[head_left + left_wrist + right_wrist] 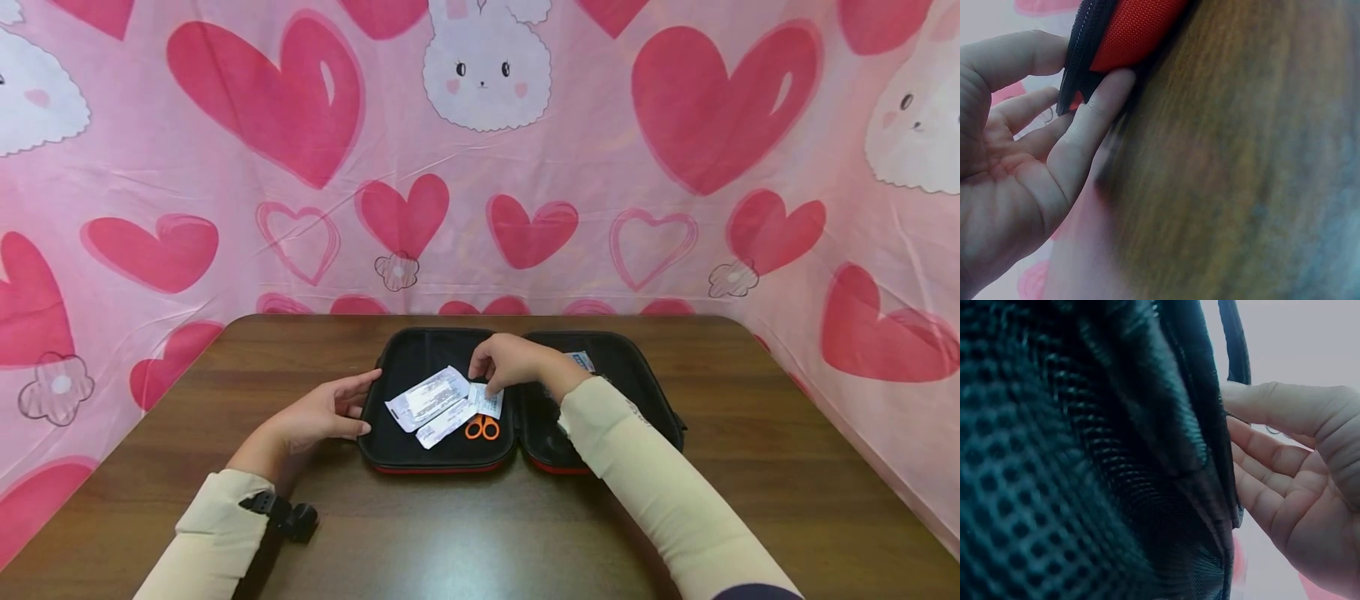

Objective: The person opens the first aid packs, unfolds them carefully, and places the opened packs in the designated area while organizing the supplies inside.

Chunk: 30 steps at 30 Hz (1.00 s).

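Observation:
A black zip case (442,454) with red outer sides lies unfolded on the table. My left hand (330,408) is at its left edge, fingers spread, with the thumb low against the red side (1141,31) in the left wrist view. My right hand (513,364) reaches over the left half and pinches a small white packet (489,403) with printing. Beside it lie a larger white printed packet (429,398) and a narrower white packet (446,423). Orange-handled scissors (482,428) sit just below; their blades are hidden. In the right wrist view, the case hides my fingertips.
The case's right half (630,375) has a mesh pocket (1022,487) and a bluish packet (581,361) near its top, partly covered by my right arm. A brown wooden table (450,533) carries the case. Behind it hangs a pink cloth (465,167) with hearts.

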Tool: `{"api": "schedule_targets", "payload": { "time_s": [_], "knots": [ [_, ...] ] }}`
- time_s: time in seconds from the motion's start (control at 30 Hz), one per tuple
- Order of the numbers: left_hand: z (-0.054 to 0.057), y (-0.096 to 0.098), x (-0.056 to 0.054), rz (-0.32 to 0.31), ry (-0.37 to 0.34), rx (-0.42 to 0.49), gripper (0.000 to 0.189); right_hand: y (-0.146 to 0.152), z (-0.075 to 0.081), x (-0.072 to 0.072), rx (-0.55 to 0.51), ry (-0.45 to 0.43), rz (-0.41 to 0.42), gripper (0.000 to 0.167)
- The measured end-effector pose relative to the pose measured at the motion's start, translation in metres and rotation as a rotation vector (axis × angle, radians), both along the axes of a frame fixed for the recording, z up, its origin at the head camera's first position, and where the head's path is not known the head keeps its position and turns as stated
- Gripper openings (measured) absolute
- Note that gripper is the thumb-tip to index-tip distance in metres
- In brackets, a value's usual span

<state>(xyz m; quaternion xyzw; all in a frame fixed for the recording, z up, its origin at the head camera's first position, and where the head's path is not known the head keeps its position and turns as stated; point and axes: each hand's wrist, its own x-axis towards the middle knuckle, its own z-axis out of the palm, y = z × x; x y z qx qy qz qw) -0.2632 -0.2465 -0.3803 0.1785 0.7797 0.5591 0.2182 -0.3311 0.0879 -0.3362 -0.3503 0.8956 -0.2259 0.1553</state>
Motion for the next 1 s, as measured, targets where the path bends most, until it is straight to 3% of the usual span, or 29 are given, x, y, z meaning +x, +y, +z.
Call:
{"api": "schedule_targets", "payload": {
  "time_s": [0.37,0.63,1.0],
  "knots": [
    [0.001,-0.001,0.0,-0.001,0.002,0.001,0.089,-0.001,-0.007,-0.006,-0.013,-0.088,0.009,0.024],
    [0.001,0.0,0.001,0.001,-0.001,-0.004,0.089,0.011,-0.003,-0.004,-0.166,-0.136,0.02,0.021],
    [0.0,-0.001,0.0,-0.01,0.005,0.002,0.089,0.027,0.008,0.001,-0.322,-0.219,-0.081,0.018]
  ]
}}
